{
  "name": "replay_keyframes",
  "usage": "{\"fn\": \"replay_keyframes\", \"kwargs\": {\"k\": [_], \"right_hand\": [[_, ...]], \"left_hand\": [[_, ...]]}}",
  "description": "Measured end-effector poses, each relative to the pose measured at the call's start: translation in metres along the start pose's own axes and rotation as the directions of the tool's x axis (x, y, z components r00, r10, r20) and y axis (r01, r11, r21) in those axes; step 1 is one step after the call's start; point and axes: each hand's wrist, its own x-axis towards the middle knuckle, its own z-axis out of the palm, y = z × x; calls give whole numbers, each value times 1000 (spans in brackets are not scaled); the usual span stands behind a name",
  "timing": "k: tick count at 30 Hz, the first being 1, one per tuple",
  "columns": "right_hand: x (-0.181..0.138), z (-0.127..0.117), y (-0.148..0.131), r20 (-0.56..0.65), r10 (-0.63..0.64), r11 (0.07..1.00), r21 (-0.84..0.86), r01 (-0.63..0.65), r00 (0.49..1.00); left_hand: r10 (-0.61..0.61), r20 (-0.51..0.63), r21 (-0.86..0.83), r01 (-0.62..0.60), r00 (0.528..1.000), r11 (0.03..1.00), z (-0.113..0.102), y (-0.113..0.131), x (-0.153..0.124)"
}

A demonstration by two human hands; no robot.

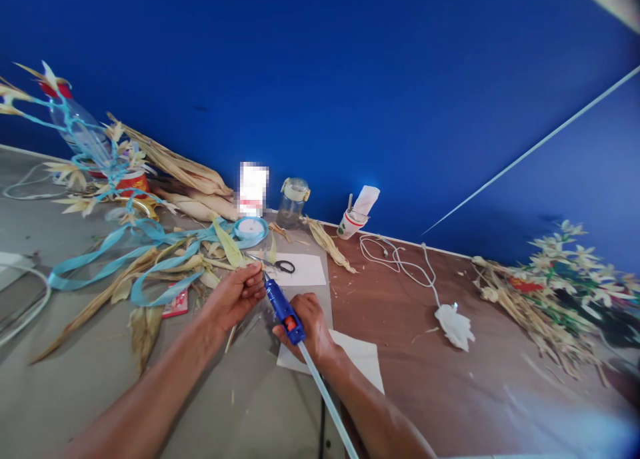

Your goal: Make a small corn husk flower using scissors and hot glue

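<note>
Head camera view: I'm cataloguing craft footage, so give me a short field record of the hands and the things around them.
Right hand: wrapped round a blue plastic hot-glue gun, clear glue stick trailing from its back
Left hand: pinching a pale dried husk strip at the gun's nozzle
Behind hands: black-handled scissors on a white paper sheet; light blue ribbon spool
By wall: clear glass jar, white paper cup
Surface: grey tabletop

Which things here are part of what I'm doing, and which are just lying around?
In use: blue glue gun in right hand; husk strip at left hand.
Lying about: scissors, ribbon spool, glass jar, paper cup, white cable.
</note>
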Motion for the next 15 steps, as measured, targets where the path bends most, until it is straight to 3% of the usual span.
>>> {"fn": "replay_keyframes", "kwargs": {"k": [10, 15], "right_hand": [[0, -9, -3, -2, 116, 990, -79, -116, 993], [2, -21, -2, 23, 231, 947, -236, -219, 973]], "left_hand": [[47, -57, -33, -49, 997, 998, -1, 3, 2], [159, -172, 84, -146, 972, 986, 0, 4, 2]]}}
